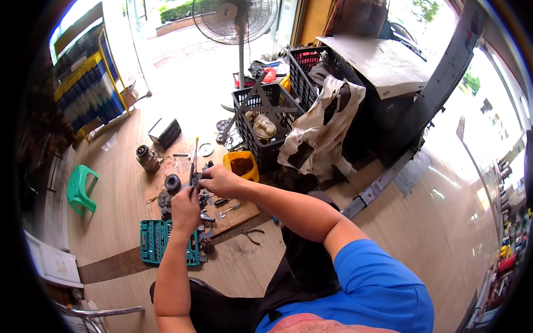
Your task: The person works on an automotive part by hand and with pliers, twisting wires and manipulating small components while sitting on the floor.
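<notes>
Both my hands meet over a cardboard sheet (234,217) spread with tools and parts. My left hand (185,206) is closed, its fingertips at the near end of a small dark metal part (195,178). From the right, my right hand (221,181) pinches the same part. A long thin tool with a yellow tip (196,145) reaches away just beyond my fingers; whether it is held or lies there I cannot tell. A round dark pulley-like part (172,182) sits left of my hands. Several small parts beneath them are partly hidden.
A green socket set case (151,242) lies open at the near left, with pliers (253,235) to its right. A yellow container (242,164) and black crates (261,141) stand beyond my right hand. Farther left are a cylindrical metal unit (147,159), a dark box (165,134) and a green stool (81,190).
</notes>
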